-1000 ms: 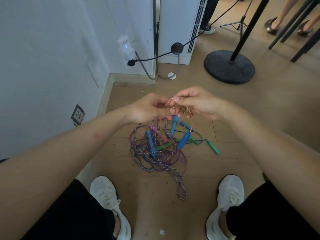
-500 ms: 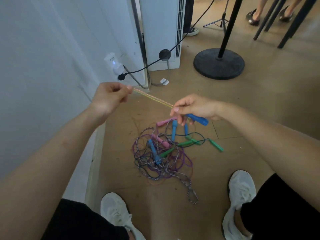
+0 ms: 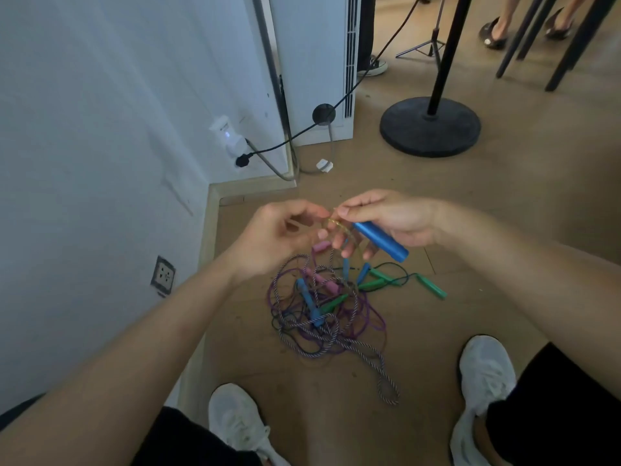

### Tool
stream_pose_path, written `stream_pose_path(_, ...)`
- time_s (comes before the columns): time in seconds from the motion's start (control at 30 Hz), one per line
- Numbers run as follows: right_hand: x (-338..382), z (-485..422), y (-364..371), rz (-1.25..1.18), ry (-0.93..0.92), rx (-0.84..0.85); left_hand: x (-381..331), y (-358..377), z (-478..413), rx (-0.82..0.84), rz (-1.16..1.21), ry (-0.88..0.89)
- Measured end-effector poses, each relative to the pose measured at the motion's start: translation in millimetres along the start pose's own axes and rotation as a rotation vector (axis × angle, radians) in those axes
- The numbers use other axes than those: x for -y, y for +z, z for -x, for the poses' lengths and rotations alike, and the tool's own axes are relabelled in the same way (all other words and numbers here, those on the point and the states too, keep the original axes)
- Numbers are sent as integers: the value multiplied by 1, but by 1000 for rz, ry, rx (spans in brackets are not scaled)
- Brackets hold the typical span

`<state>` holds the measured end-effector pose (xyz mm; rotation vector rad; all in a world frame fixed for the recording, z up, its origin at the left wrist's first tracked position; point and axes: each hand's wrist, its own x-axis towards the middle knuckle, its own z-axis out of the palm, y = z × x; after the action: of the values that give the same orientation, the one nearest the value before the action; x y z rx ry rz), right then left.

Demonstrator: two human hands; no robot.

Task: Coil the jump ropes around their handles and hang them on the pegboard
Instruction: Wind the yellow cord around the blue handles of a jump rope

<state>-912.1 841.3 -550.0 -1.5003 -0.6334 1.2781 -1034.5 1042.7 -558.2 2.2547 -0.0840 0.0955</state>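
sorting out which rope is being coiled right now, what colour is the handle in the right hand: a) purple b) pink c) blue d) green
c: the right hand grips a blue handle, its thin rope pinched by the left hand; a green handle and a pink handle lie on the floor.

Pretty simple outfit: black shorts (image 3: 554, 398) on both legs, plus a pair of white, mesh-looking sneakers (image 3: 484, 375) with white laces and chunky soles. Forearms are bare all the way down to the left hand (image 3: 275, 237) and right hand (image 3: 393, 220). The dark patch in the bottom-left corner might be a sleeve (image 3: 20, 403), too cropped to say.
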Motion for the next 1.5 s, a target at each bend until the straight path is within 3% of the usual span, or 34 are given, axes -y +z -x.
stream_pose_path(0.1, 1, 4, 2, -16, 14, 38, -1, 5, -1, 12, 69, -23)
stream_pose_path(0.2, -3, 6, 1, -6, 41, 38, 5, 1, -4, -81, 24, -14)
stream_pose_path(0.47, -6, 7, -14, 70, 78, -56, 36, -54, -14, -767, 144, -425)
stream_pose_path(0.67, -12, 6, -15, 296, 126, -135, 69, -76, -3, -1047, 124, -683)
stream_pose_path(0.73, -12, 6, -13, 300, 109, -153, 73, -74, 1, -980, 80, -756)
stream_pose_path(0.8, -11, 5, -10, 236, 57, -157, 67, -64, 3, -811, 8, -756)
stream_pose_path(1.07, -1, -1, 7, 89, -28, -97, -3, 2, 0, -120, 71, -241)
stream_pose_path(1.13, -2, -1, 9, 86, -39, -80, -8, 15, 3, -11, 110, -141)
stream_pose_path(1.27, 1, 0, 9, 43, -55, -52, -8, 12, 0, -114, 149, -85)
stream_pose_path(1.4, 1, 0, 6, -16, -14, -40, -1, -6, -2, -172, 34, -94)
stream_pose_path(1.5, -3, -2, 4, 3, 6, 9, 0, -19, -3, -339, 7, -168)
